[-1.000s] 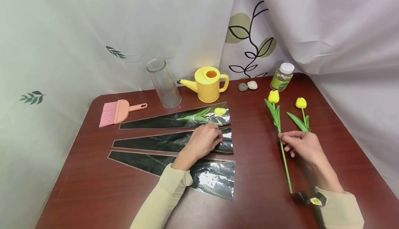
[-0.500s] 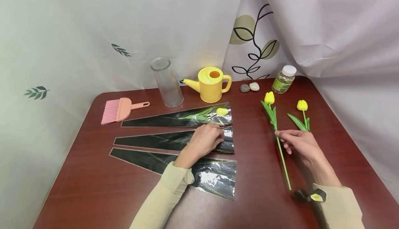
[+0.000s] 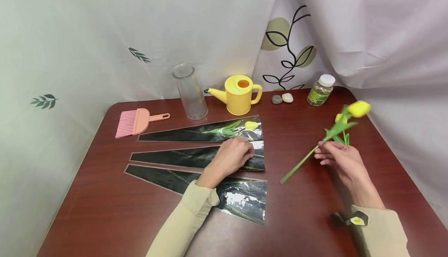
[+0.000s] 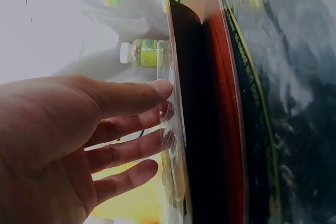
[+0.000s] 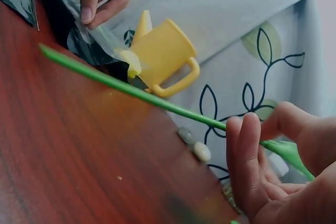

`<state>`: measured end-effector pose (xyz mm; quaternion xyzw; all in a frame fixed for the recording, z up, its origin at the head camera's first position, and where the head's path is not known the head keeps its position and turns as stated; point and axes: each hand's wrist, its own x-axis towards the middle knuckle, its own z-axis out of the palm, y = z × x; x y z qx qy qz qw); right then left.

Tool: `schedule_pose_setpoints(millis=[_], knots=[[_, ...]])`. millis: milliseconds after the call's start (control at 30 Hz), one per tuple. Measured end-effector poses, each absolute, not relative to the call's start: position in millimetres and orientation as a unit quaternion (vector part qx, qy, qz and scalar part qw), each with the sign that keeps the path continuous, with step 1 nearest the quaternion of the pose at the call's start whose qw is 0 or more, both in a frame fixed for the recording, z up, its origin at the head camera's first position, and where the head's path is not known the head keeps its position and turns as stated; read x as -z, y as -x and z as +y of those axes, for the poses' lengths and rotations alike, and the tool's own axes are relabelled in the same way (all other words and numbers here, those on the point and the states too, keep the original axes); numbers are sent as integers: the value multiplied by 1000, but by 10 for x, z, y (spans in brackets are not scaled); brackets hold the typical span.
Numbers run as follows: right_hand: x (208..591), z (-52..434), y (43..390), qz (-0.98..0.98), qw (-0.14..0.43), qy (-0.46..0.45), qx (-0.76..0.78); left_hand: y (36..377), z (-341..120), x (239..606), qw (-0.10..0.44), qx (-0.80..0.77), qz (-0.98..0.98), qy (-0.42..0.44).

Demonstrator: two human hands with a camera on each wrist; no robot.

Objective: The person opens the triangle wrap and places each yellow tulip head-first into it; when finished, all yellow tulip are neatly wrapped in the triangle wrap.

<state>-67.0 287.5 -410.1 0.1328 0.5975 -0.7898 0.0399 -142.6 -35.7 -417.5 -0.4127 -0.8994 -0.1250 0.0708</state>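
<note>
My right hand [image 3: 343,159] pinches a yellow tulip [image 3: 301,165] by its green stem. The stem's cut end points left over the table, and the bloom leans to the upper right, overlapping a second yellow tulip [image 3: 345,138] on the table. With thumb and fingertips, my left hand [image 4: 105,129] pinches the clear film at the open end of the middle flower sleeve [image 3: 171,155]. That film stands lifted off the black backing in the left wrist view. Behind it lies another sleeve [image 3: 168,134] with a tulip inside; a third sleeve [image 3: 245,200] lies flat in front.
Along the back stand a clear glass vase [image 3: 192,97], a yellow watering can [image 3: 239,99], two pebbles [image 3: 282,98] and a jar [image 3: 320,91] with a white lid. A pink brush [image 3: 136,122] lies at the back left. White curtains [image 3: 210,23] hang behind the table.
The tulip in my right hand has swung round: its bloom went from upper left to upper right, its stem end from lower right to the left. My left hand stays at the middle sleeve.
</note>
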Motion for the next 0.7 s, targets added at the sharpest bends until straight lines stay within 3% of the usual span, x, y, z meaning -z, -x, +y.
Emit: schedule_pose_setpoints(millis=[333, 700], knots=[[4218, 2850, 611, 539, 18, -160, 827, 1423, -353, 4170, 78, 129, -899, 410], [4339, 2345, 702, 582, 43, -212, 784, 1433, -352, 4145, 91, 134, -896, 413]])
